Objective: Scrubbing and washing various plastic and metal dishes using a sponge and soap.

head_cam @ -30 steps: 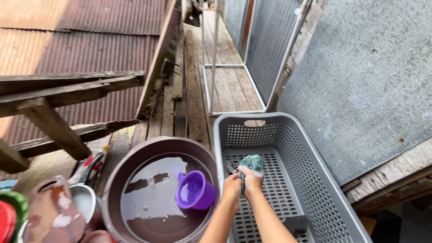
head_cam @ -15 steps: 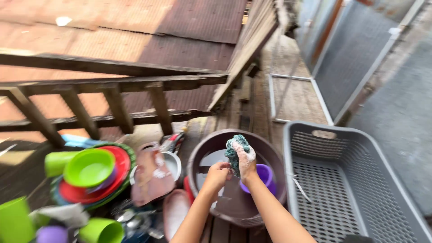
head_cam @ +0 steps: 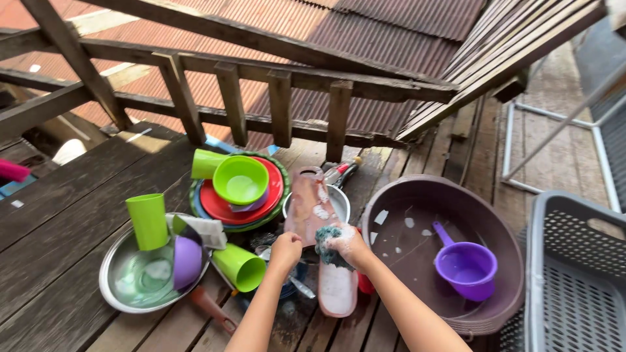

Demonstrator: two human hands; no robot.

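My right hand (head_cam: pixel 350 244) is soapy and grips a green scouring sponge (head_cam: pixel 327 245) held over the dirty dishes. My left hand (head_cam: pixel 286 249) is closed and reaches down among the dishes by a brown soapy cutting board (head_cam: pixel 312 207); what it holds is hidden. Below the hands lies a pale pink oblong piece (head_cam: pixel 338 289) covered in suds.
To the left stand a steel bowl (head_cam: pixel 124 276), green cups (head_cam: pixel 148 220), a purple cup (head_cam: pixel 187 261) and stacked plates with a green bowl (head_cam: pixel 240 180). A brown water basin (head_cam: pixel 401 212) holds a purple scoop (head_cam: pixel 464 266). A grey basket (head_cam: pixel 577 287) is right. A wooden railing (head_cam: pixel 280 104) runs behind.
The view swung left from the grey basket to the dish pile. Both hands moved with the sponge from the basket, over the basin, to the dishes.
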